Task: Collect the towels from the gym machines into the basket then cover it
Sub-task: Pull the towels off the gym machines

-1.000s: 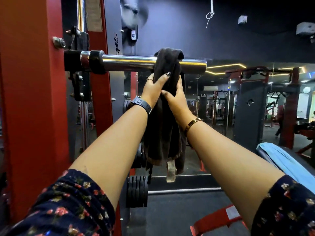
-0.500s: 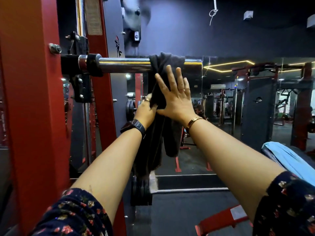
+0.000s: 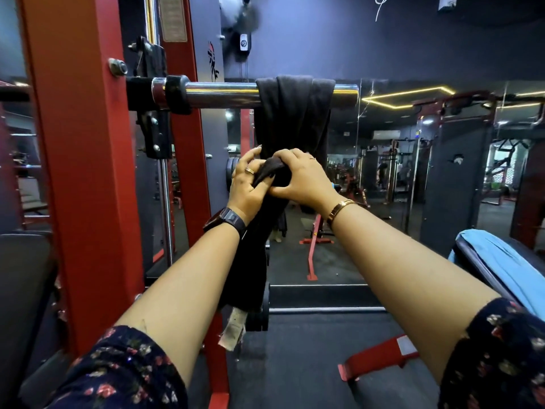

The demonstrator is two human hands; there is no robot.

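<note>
Your left hand (image 3: 247, 187) and right hand (image 3: 303, 178) both had fingers curled round the dark towel (image 3: 293, 113), which hung bunched over the chrome bar (image 3: 221, 95), a pale label at its lower end.

Across the upper middle, the bar (image 3: 224, 95) is glossy polished metal. The black towel (image 3: 292, 113) draped over it is matt, soft cloth. The red frame (image 3: 79, 172) at left looks smooth painted metal.
</note>
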